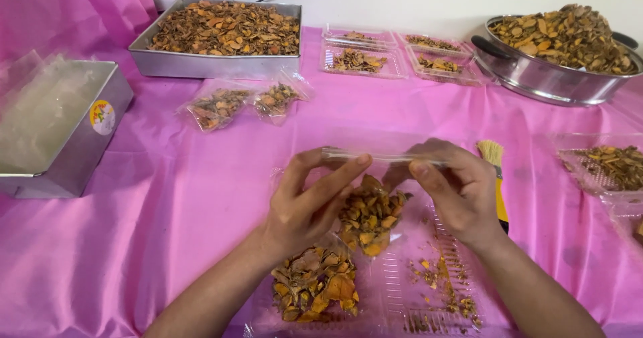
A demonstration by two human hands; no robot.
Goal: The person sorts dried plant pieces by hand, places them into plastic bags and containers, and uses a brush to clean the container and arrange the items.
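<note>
Clear bag (367,204) | upright, mouth up | left hand (309,201), right hand (455,187) pinching

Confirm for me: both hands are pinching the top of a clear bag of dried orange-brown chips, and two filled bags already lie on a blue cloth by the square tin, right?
Not quite: the cloth is pink, not blue, as the head view shows. The rest holds: the left hand and right hand pinch the top of the clear bag, and two filled bags lie by the square tin.

tray (201,63) behind bags (244,104); pan (549,77) right — brush (495,171) before it
</note>
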